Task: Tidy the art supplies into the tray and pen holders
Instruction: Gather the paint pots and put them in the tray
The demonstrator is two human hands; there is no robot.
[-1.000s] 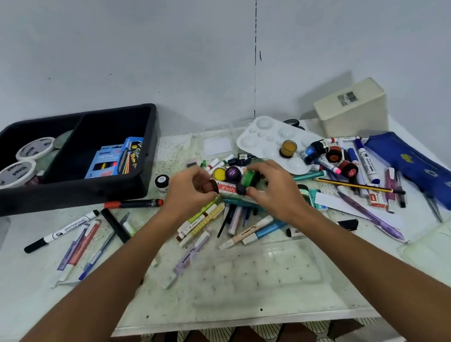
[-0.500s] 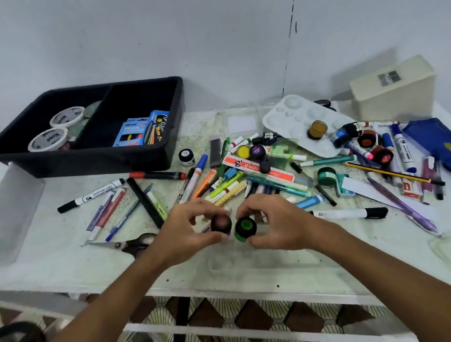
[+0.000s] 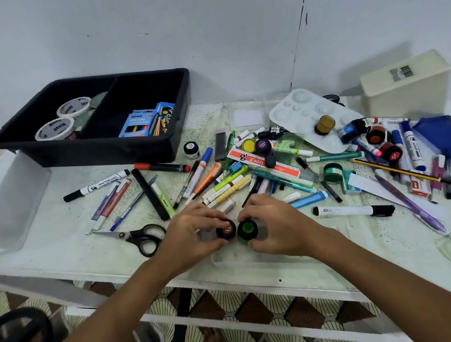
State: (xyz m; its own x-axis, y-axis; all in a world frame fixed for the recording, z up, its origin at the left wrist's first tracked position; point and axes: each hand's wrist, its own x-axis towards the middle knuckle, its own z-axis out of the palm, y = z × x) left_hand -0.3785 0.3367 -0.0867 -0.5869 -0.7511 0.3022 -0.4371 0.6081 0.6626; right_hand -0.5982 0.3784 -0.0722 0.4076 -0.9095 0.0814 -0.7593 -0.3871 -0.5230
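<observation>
Item: two small paint pots, held side by side at the near edge of the table [image 3: 58,256], caps facing up toward the camera.
Left hand [image 3: 189,236]: fingers curled round the red-capped pot [image 3: 226,229].
Right hand [image 3: 278,225]: fingers curled round the green-capped pot [image 3: 247,229].
Pots nearly touching; no long axis to speak of, squat and round.
Destination, by judgement: black tray [image 3: 80,156], at about 11 o'clock from the grips, well apart, beyond the scissors [image 3: 144,236] and scattered markers.
Nearer hand: left, on the tray's side.
Right compartment holding crayon boxes [image 3: 144,121]; left compartment holding tape rolls [image 3: 66,119].
</observation>
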